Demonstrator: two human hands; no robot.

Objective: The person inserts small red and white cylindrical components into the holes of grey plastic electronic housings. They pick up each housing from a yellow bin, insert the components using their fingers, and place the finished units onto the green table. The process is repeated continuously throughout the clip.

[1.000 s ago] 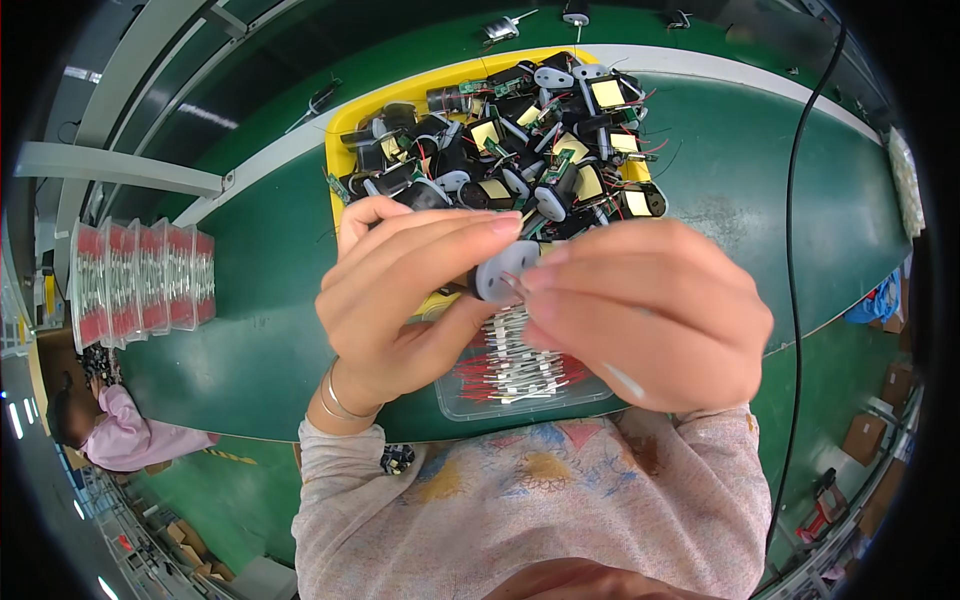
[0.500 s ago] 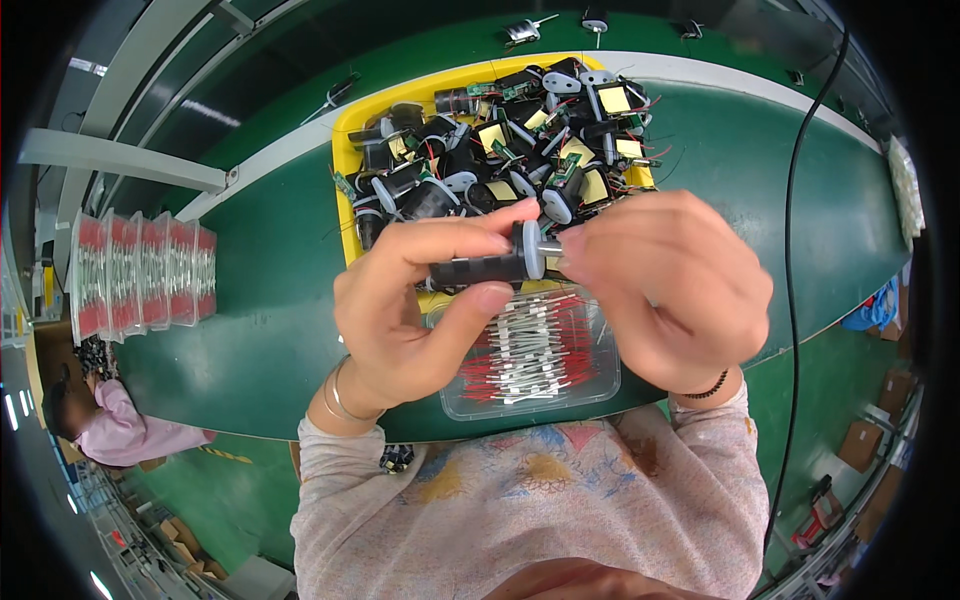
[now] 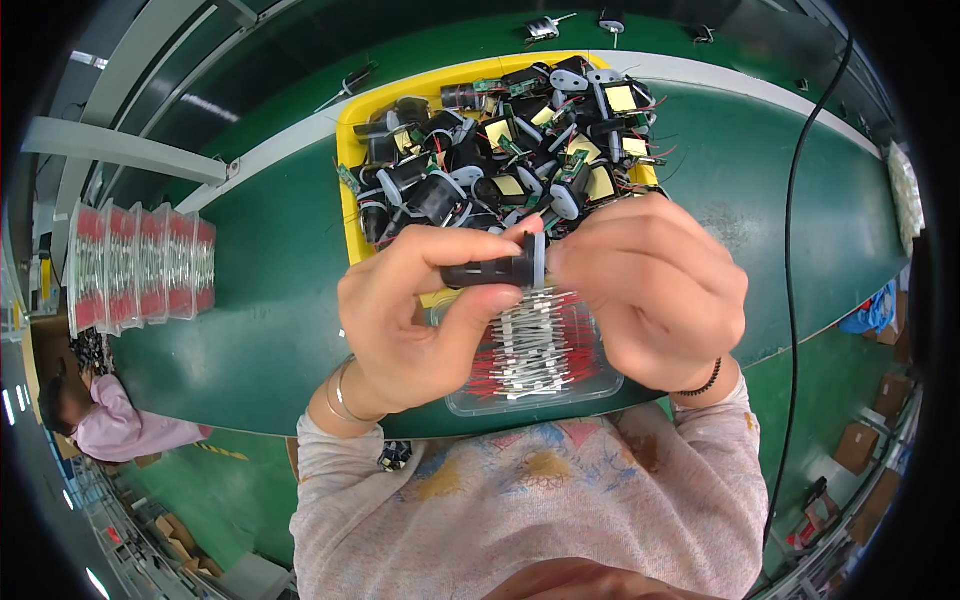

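Note:
My left hand (image 3: 405,315) grips a black cylindrical housing (image 3: 490,272) between thumb and fingers, with the part lying roughly level. At its right end sits a light grey flange (image 3: 540,262). The fingers of my right hand (image 3: 655,295) are pinched together against that flange; whatever is between them is hidden. Below both hands is a clear plastic tray (image 3: 480,404) of short red and white wires (image 3: 535,350). Just beyond the hands, a yellow bin (image 3: 351,205) is heaped with similar black parts (image 3: 435,197), many with grey caps, thin leads and small green boards.
Stacked clear trays (image 3: 145,268) of red and white wires stand at the left of the green table (image 3: 265,330). A black cable (image 3: 790,250) hangs down on the right. Several loose parts (image 3: 543,29) lie beyond the white rail. A person in pink (image 3: 125,425) is at far left.
The silvery metal piece that showed between the flange and my right fingers is now out of sight. My right fingertips have moved left, up against the flange.

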